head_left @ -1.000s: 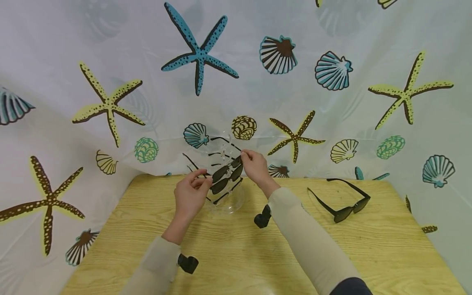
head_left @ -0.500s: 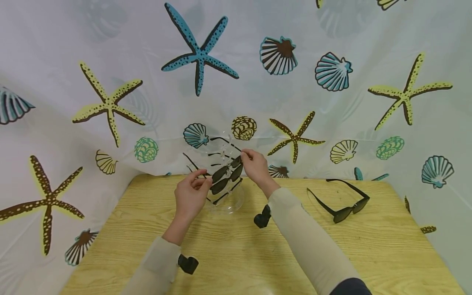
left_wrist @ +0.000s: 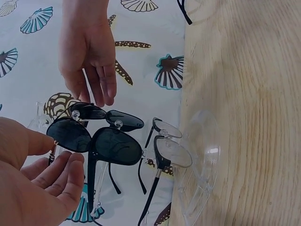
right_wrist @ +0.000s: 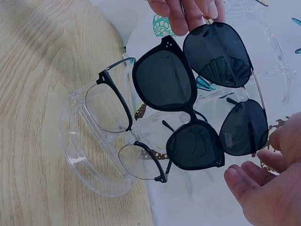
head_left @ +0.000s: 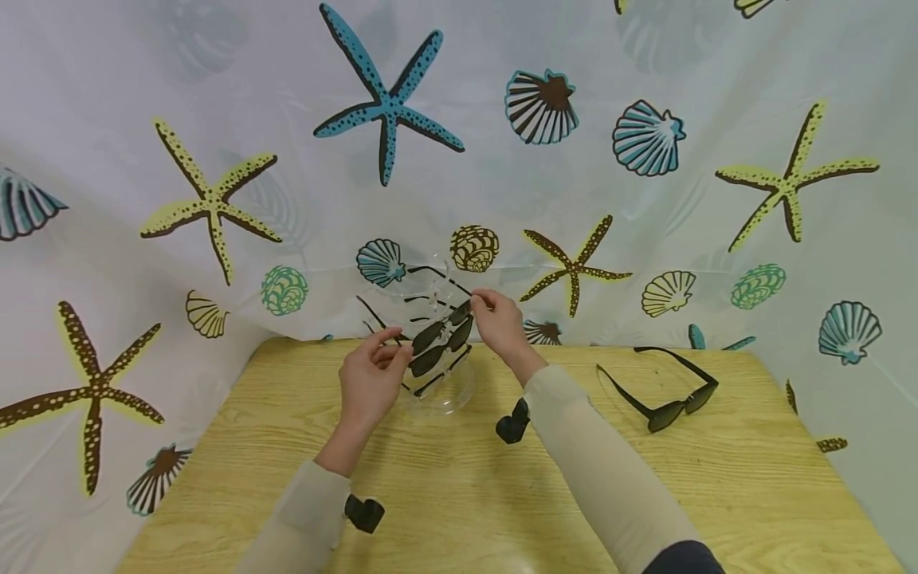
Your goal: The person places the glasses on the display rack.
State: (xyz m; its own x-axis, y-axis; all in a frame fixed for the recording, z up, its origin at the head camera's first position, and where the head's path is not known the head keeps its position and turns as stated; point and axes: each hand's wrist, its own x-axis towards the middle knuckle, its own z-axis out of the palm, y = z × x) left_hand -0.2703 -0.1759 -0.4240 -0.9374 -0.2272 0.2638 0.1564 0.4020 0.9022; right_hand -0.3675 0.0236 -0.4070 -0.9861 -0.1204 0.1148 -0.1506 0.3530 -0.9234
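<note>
A pair of thin-framed sunglasses (right_wrist: 217, 54) with dark lenses sits at the upper level of a clear display stand (right_wrist: 77, 157). My left hand (head_left: 369, 379) pinches its left side near the hinge between thumb and fingers. At the opposite end, my right hand (head_left: 500, 325) pinches the right side by the temple. Just below are thick black-framed sunglasses (left_wrist: 116, 146), and under those hang half-rimmed clear glasses (right_wrist: 108, 110), neither of them held. All three pairs face me, temples pointing toward the back. Much of the transparent stand is hard to make out behind the lenses.
Another pair of black sunglasses (head_left: 667, 416) lies unfolded on the wooden table (head_left: 459, 502) to the right. A white cloth (head_left: 488, 183) printed with starfish and shells hangs behind and at both sides. Small black cameras (head_left: 366, 514) are worn at both wrists.
</note>
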